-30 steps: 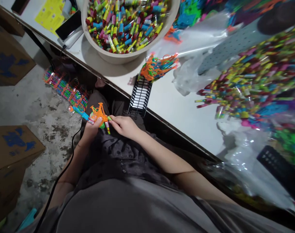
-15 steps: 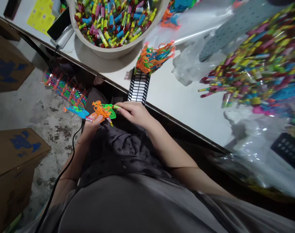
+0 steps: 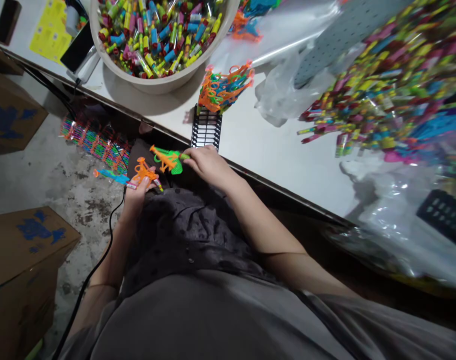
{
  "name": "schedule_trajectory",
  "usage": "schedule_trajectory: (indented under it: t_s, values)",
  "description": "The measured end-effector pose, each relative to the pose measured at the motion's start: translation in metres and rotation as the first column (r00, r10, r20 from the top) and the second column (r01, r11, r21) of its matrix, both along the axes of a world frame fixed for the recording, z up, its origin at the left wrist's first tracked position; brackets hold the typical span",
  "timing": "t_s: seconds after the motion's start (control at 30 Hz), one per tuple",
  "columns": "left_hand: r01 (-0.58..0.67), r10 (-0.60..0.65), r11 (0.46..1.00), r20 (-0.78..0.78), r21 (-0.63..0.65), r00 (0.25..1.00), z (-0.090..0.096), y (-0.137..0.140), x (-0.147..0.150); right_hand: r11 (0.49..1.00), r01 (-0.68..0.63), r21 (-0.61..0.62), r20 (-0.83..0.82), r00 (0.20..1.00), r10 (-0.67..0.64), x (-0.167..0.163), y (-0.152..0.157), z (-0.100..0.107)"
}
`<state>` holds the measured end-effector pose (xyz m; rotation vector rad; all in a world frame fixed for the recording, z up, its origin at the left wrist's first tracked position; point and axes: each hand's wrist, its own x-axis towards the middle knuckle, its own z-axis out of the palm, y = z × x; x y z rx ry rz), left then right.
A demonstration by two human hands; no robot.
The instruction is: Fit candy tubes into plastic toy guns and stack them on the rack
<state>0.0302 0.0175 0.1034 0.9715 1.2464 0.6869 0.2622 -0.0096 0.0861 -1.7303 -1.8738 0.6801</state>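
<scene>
Several toys (image 3: 169, 159) (orange, blue, green) occupy left hand (image 3: 136, 193) and right hand (image 3: 209, 166).

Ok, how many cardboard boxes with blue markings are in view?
2: an upper box and a lower box, both along the picture's left edge; others may be hidden.

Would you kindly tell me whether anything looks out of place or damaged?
The black rack reaches the edge of the table, its near end partly hidden by the right hand, so it may overhang. The floor has dark patches, as if worn.
</scene>
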Motion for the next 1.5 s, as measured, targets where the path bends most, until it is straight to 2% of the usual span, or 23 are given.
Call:
schedule_trajectory:
  t_s: [0.1,0.17,0.27,0.37,0.5,0.67,0.77,0.9,1.0,1.07,1.17,1.3,1.4,1.5]
  values:
    - [-0.066,0.067,0.992,-0.002,-0.108,0.998,0.001,0.001,-0.015,0.976,0.218,0.026,-0.061,0.974,-0.217,0.024,0.005,-0.024]
    - [-0.055,0.052,0.988,-0.031,-0.143,0.998,-0.002,0.002,-0.022,0.95,0.312,0.035,-0.121,0.944,-0.305,0.038,0.005,-0.041]
    - [0.02,-0.04,0.981,-0.099,-0.195,0.994,-0.01,0.01,-0.02,0.925,0.376,0.054,-0.201,0.912,-0.358,0.052,-0.001,-0.061]
    - [0.073,-0.102,0.977,-0.137,-0.2,0.985,-0.017,0.027,0.006,0.911,0.404,0.083,-0.227,0.898,-0.377,0.056,-0.008,-0.071]
    - [0.139,-0.149,0.988,-0.172,-0.065,0.974,-0.019,0.064,0.062,0.886,0.447,0.12,-0.244,0.879,-0.41,0.055,-0.014,-0.074]
    - [0.337,-0.319,0.941,-0.266,0.023,0.909,-0.032,0.105,0.118,0.857,0.502,0.118,-0.298,0.841,-0.452,0.062,-0.022,-0.074]
    - [0.375,-0.319,0.918,-0.32,0.129,0.892,-0.044,0.121,0.131,0.838,0.538,0.092,-0.313,0.814,-0.489,0.067,-0.027,-0.074]
    - [0.48,-0.315,0.838,-0.488,0.258,0.814,-0.052,0.133,0.141,0.792,0.605,0.082,-0.322,0.769,-0.553,0.067,-0.035,-0.077]
    - [0.564,-0.347,0.796,-0.598,0.22,0.722,-0.048,0.135,0.148,0.739,0.669,0.08,-0.303,0.722,-0.622,0.062,-0.043,-0.081]
    - [0.587,-0.37,0.787,-0.616,0.189,0.695,-0.045,0.131,0.154,0.697,0.713,0.075,-0.288,0.685,-0.67,0.06,-0.049,-0.082]
    - [0.589,-0.408,0.78,-0.541,0.212,0.736,-0.043,0.12,0.167,0.64,0.767,0.051,-0.271,0.627,-0.73,0.061,-0.056,-0.079]
    - [0.581,-0.431,0.75,-0.433,0.315,0.792,-0.048,0.117,0.191,0.57,0.821,-0.035,-0.32,0.532,-0.784,0.066,-0.057,-0.072]
    - [0.573,-0.374,0.715,-0.474,0.4,0.797,-0.052,0.129,0.207,0.515,0.856,-0.042,-0.369,0.466,-0.804,0.069,-0.052,-0.069]
    - [0.597,-0.328,0.674,-0.549,0.435,0.769,-0.052,0.14,0.213,0.488,0.873,-0.019,-0.346,0.452,-0.822,0.073,-0.045,-0.073]
